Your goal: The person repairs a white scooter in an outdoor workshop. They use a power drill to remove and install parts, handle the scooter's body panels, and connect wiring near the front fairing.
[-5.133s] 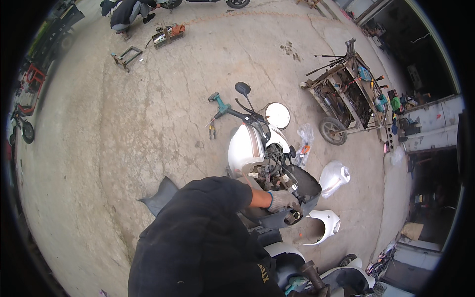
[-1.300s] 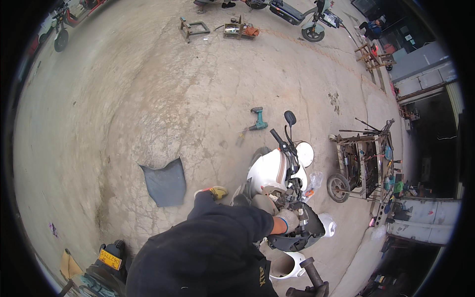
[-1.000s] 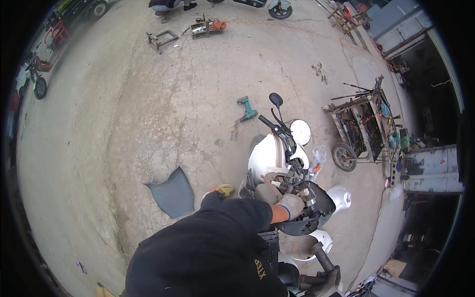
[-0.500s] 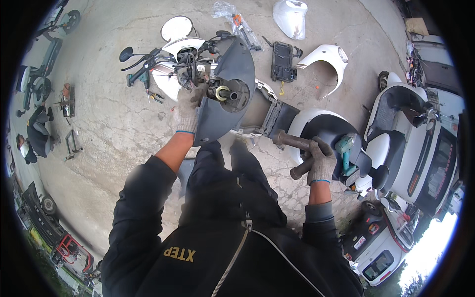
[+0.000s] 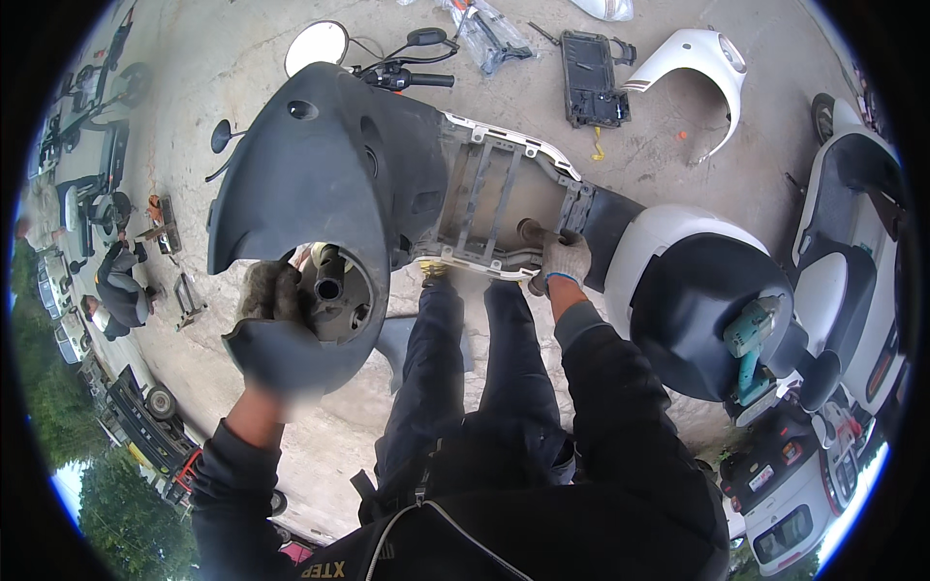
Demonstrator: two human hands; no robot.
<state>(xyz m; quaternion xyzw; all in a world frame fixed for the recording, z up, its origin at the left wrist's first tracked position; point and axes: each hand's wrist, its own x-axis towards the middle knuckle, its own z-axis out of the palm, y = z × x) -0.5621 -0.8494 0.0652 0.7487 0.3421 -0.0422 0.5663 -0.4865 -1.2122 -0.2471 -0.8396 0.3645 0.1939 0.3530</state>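
Observation:
A partly stripped scooter stands before me, its large grey front panel [image 5: 300, 165] on the left. My gloved left hand [image 5: 271, 290] reaches into the round opening of the panel, beside an upright metal steering tube [image 5: 329, 276]. Its fingers are curled, and what they grip is hidden. On the right, my gloved right hand [image 5: 567, 259] is closed around a heavy, rusty metal tool [image 5: 531, 230] with thick tubular arms. That tool is held low, over the right end of the scooter's bare floor frame [image 5: 484, 194]. A teal cordless power tool [image 5: 751, 339] lies on the black seat [image 5: 693, 310].
A white curved body panel [image 5: 693, 63] and a black plastic tray [image 5: 593, 82] lie on the concrete at the back. Handlebar parts with a mirror [image 5: 426, 37] stick out behind the front panel. Another scooter [image 5: 843, 223] stands at right. A person [image 5: 121, 286] crouches far left.
My view has shifted, and the front panel now appears larger and covers the handlebar area. My right hand has carried the metal tool from beside the seat to the floor frame.

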